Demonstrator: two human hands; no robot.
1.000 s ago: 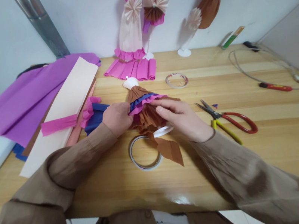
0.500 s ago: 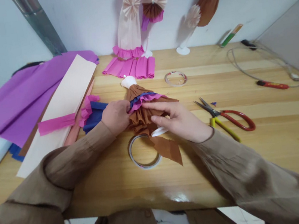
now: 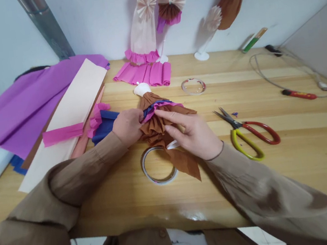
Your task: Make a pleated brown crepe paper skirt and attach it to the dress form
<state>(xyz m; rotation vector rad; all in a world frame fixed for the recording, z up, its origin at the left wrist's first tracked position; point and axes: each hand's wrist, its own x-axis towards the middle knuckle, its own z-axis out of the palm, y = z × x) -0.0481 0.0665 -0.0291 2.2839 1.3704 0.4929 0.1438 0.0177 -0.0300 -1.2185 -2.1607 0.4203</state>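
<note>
A small crepe-paper dress (image 3: 155,100) with a white top and gathered brown skirt lies on the table. Across the skirt runs a pink and blue ruffled trim (image 3: 165,104). My left hand (image 3: 129,126) is closed on the trim's left end, its fingertips partly hidden. Over the skirt's right side, my right hand (image 3: 194,132) has the index finger laid against the pink trim, thumb held apart. Beneath that hand shows the edge of a white disc (image 3: 172,144). A loose brown paper strip (image 3: 188,166) trails from the skirt toward me.
A roll of tape (image 3: 144,171) lies just in front of the dress. Scissors (image 3: 238,125) with red and yellow handles lie to the right. Crepe-paper sheets (image 3: 33,106) are piled at left. Paper dresses on stands (image 3: 202,56) line the wall; a cable (image 3: 263,75) is coiled far right.
My right hand has drawn slightly down and left, its index finger sliding along the trim toward my left hand. The left hand keeps its grip. The whole view has shifted slightly.
</note>
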